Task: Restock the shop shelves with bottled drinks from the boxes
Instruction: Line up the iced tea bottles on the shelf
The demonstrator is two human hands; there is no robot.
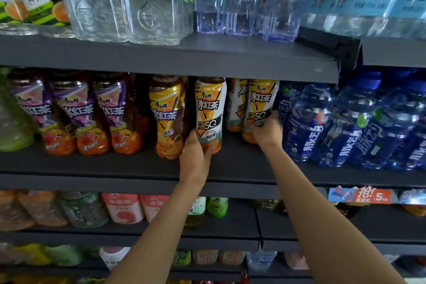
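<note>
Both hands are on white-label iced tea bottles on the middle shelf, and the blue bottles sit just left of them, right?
Not quite. In the head view the left hand and right hand each grip a white-label iced tea bottle on the middle shelf, but the blue bottles sit just right of them, not left.

The shelf [161, 166] is showing dark grey. The bottle in the left hand [194, 157] is wearing a white label [210, 110] with a yellow-orange wedge and a black band; the one under the right hand [268, 132] is matching it. Beside them a yellow-gold label [166, 113] is glowing over brown tea, purple labels [73, 110] are fading into orange, and deep blue bottles [359, 127] are gleaming with white lettering.
</note>
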